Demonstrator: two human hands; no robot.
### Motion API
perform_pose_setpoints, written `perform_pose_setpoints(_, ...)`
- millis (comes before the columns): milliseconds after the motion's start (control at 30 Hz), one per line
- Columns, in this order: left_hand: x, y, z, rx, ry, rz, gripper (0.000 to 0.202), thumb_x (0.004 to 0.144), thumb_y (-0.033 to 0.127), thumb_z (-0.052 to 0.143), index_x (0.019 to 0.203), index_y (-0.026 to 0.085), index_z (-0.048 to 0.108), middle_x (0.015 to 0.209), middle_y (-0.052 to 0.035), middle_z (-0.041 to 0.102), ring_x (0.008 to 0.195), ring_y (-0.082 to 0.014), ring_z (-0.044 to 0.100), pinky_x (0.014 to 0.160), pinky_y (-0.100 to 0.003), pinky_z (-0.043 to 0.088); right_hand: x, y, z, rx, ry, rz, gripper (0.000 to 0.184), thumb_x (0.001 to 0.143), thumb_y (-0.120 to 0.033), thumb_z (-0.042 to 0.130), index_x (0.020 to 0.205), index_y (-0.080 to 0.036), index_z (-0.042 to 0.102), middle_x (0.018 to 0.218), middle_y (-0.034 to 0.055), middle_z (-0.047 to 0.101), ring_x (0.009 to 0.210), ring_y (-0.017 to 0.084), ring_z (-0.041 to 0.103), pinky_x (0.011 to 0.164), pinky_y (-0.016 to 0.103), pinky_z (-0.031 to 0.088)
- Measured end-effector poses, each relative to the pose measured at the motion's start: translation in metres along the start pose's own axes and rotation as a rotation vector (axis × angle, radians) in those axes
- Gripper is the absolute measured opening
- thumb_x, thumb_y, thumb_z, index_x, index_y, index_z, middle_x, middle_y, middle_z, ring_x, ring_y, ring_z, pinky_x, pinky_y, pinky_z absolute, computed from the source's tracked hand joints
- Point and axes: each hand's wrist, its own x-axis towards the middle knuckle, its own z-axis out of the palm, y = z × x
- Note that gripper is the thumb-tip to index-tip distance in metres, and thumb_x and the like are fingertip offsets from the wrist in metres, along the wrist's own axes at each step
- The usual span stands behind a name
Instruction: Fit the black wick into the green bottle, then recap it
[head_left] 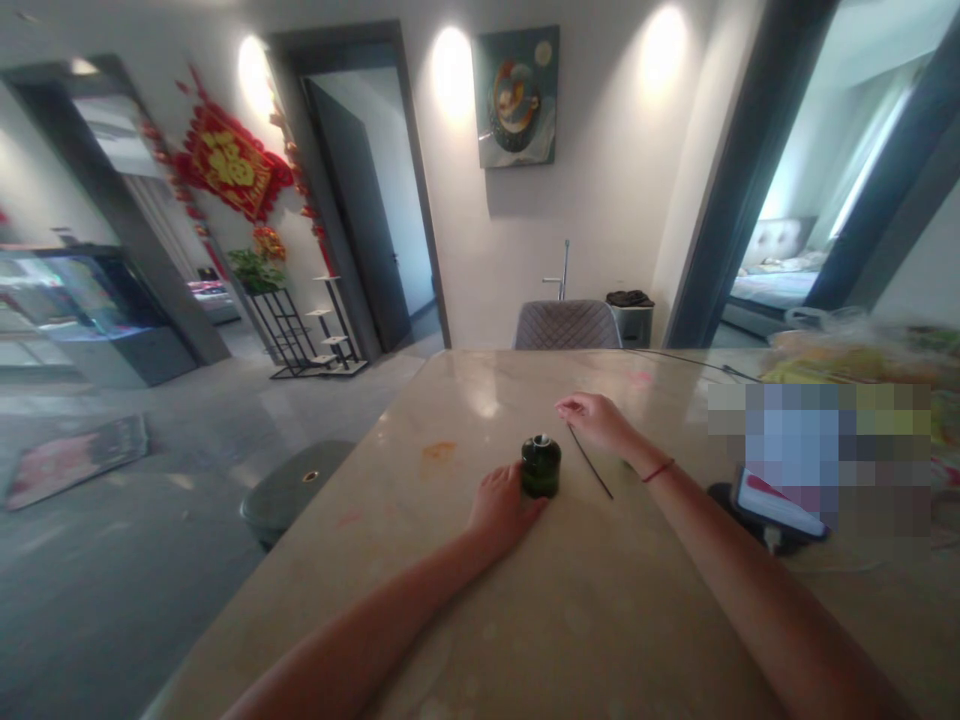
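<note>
A small dark green round holder stands on the beige marble table. My left hand rests against its left side, fingers curled around its base. My right hand hovers just beyond it, fingers pinched together on the upper end of a thin dark stick, which slants down to the table at the holder's right. A red string circles my right wrist.
A phone on a dark stand and plastic bags lie at the table's right. A grey chair stands at the far end and a round grey stool at the left edge. Doorways and a plant rack lie beyond.
</note>
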Motion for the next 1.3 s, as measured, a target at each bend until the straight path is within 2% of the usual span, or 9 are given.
perform_pose_setpoints(167, 0.000, 0.000, 0.000, 0.008, 0.005, 0.008, 0.050, 0.073, 0.043, 0.054, 0.114, 0.017, 0.045, 0.107, -0.0103, 0.060, 0.103, -0.0253, 0.053, 0.090, -0.037, 0.039, -0.001, 0.021, 0.007, -0.330, -0.128, 0.139, 0.020, 0.076, -0.016, 0.047, 0.083, -0.012, 0.066, 0.076, 0.0078, 0.067, 0.069, 0.014, 0.061, 0.063, 0.021, 0.041)
perform_pose_setpoints(333, -0.001, -0.001, -0.001, 0.001, 0.006, 0.018, 0.049, 0.074, 0.045, 0.053, 0.113, 0.017, 0.045, 0.105, -0.0102, 0.060, 0.102, -0.0251, 0.054, 0.090, -0.037, 0.040, -0.010, 0.029, 0.021, -0.687, -0.271, 0.176, 0.024, 0.075, -0.025, 0.053, 0.082, -0.005, 0.066, 0.089, 0.0195, 0.065, 0.084, 0.023, 0.061, 0.069, 0.026, 0.040)
perform_pose_setpoints(467, -0.001, -0.001, -0.001, 0.001, 0.000, 0.013, 0.048, 0.074, 0.045, 0.054, 0.112, 0.017, 0.045, 0.107, -0.0106, 0.060, 0.104, -0.0258, 0.053, 0.090, -0.037, 0.040, -0.013, 0.029, 0.027, -0.718, -0.255, 0.219, 0.024, 0.077, -0.016, 0.048, 0.088, -0.003, 0.066, 0.096, 0.0229, 0.064, 0.090, 0.026, 0.061, 0.073, 0.028, 0.041)
perform_pose_setpoints(600, 0.000, 0.000, -0.001, 0.001, -0.008, -0.001, 0.047, 0.073, 0.044, 0.054, 0.112, 0.018, 0.045, 0.108, -0.0100, 0.059, 0.105, -0.0256, 0.053, 0.090, -0.037, 0.039, -0.014, 0.022, 0.022, -0.720, -0.269, 0.265, 0.022, 0.071, -0.009, 0.051, 0.085, -0.005, 0.067, 0.089, 0.0227, 0.066, 0.085, 0.028, 0.063, 0.065, 0.029, 0.043)
perform_pose_setpoints(700, 0.000, 0.001, -0.002, 0.006, -0.011, 0.004, 0.047, 0.074, 0.044, 0.053, 0.111, 0.018, 0.046, 0.107, -0.0104, 0.060, 0.105, -0.0259, 0.053, 0.090, -0.038, 0.039, -0.016, 0.013, 0.014, -0.682, -0.369, 0.288, 0.016, 0.061, -0.011, 0.059, 0.074, -0.007, 0.068, 0.080, 0.0205, 0.067, 0.076, 0.027, 0.065, 0.055, 0.026, 0.042)
perform_pose_setpoints(800, -0.001, 0.002, -0.002, 0.012, -0.008, 0.002, 0.047, 0.074, 0.045, 0.053, 0.112, 0.017, 0.046, 0.106, -0.0109, 0.060, 0.105, -0.0259, 0.053, 0.090, -0.038, 0.039, -0.017, 0.007, 0.009, -0.634, -0.543, 0.340, 0.005, 0.055, -0.016, 0.063, 0.054, -0.011, 0.064, 0.064, 0.0146, 0.066, 0.063, 0.023, 0.064, 0.047, 0.025, 0.039)
perform_pose_setpoints(833, -0.001, 0.002, -0.002, 0.015, -0.004, 0.002, 0.048, 0.074, 0.045, 0.053, 0.112, 0.017, 0.046, 0.107, -0.0109, 0.060, 0.104, -0.0258, 0.053, 0.090, -0.037, 0.039, -0.017, 0.006, 0.008, -0.621, -0.581, 0.352, 0.008, 0.055, -0.017, 0.063, 0.049, -0.013, 0.062, 0.059, 0.0126, 0.065, 0.059, 0.022, 0.063, 0.046, 0.024, 0.038)
perform_pose_setpoints(1067, -0.001, 0.002, -0.002, 0.020, -0.013, 0.003, 0.045, 0.074, 0.044, 0.053, 0.110, 0.017, 0.046, 0.108, -0.0099, 0.059, 0.104, -0.0248, 0.053, 0.090, -0.037, 0.039, -0.019, 0.013, 0.020, -0.597, -0.380, 0.230, 0.006, 0.055, -0.017, 0.062, 0.056, -0.011, 0.063, 0.063, 0.0130, 0.066, 0.061, 0.021, 0.063, 0.043, 0.022, 0.035)
perform_pose_setpoints(1300, 0.000, 0.001, -0.002, 0.001, -0.004, -0.003, 0.046, 0.073, 0.043, 0.054, 0.112, 0.019, 0.046, 0.109, -0.0102, 0.059, 0.106, -0.0256, 0.052, 0.090, -0.038, 0.039, -0.010, 0.020, 0.011, -0.431, -0.317, 0.286, 0.016, 0.062, -0.021, 0.060, 0.049, -0.012, 0.061, 0.050, 0.0063, 0.062, 0.052, 0.014, 0.059, 0.045, 0.020, 0.036)
